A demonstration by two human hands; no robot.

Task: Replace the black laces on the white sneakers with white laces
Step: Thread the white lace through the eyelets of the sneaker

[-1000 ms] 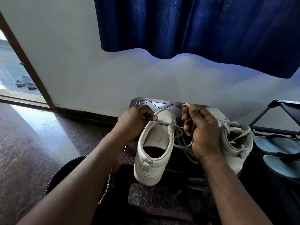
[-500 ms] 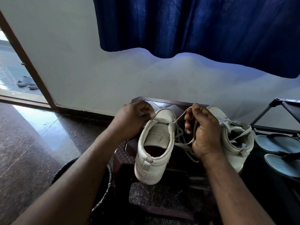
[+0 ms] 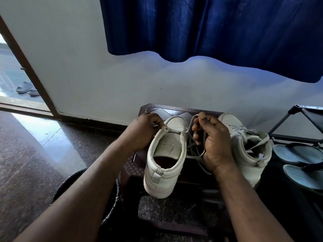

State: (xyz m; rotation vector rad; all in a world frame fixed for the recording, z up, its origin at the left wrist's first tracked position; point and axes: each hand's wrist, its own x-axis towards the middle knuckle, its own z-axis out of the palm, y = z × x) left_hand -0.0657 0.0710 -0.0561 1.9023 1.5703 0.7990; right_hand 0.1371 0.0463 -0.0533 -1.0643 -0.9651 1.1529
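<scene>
Two hands are working over a dark brown table [image 3: 176, 111] standing against a pale wall. Far to the left of the left hand, a pair of grey sandals [image 3: 26, 88] is lying beyond an open doorway, and just below the left forearm a black basket [image 3: 114, 205] is sitting on the floor. The left hand [image 3: 144, 131] is curling its fingers and pinching the left eyelet edge of the near sneaker [image 3: 165, 169], which is standing on the table between the two hands with its heel toward the viewer and its tongue showing. A white lace [image 3: 191, 146] is crossing the top of that tongue and running up to the right hand [image 3: 215, 144], which is gripping it: a loop is rising over the thumb tip, and loose strands are hanging under the palm beside the near sneaker. Touching the right side of the right hand, the second sneaker [image 3: 250, 156] is resting on the table, already laced in white. Further right of that hand, two blue slippers [image 3: 297, 153] are lying near a dark metal rack [image 3: 295, 109]. Well above both hands, a deep blue curtain [image 3: 209, 32] is hanging.
</scene>
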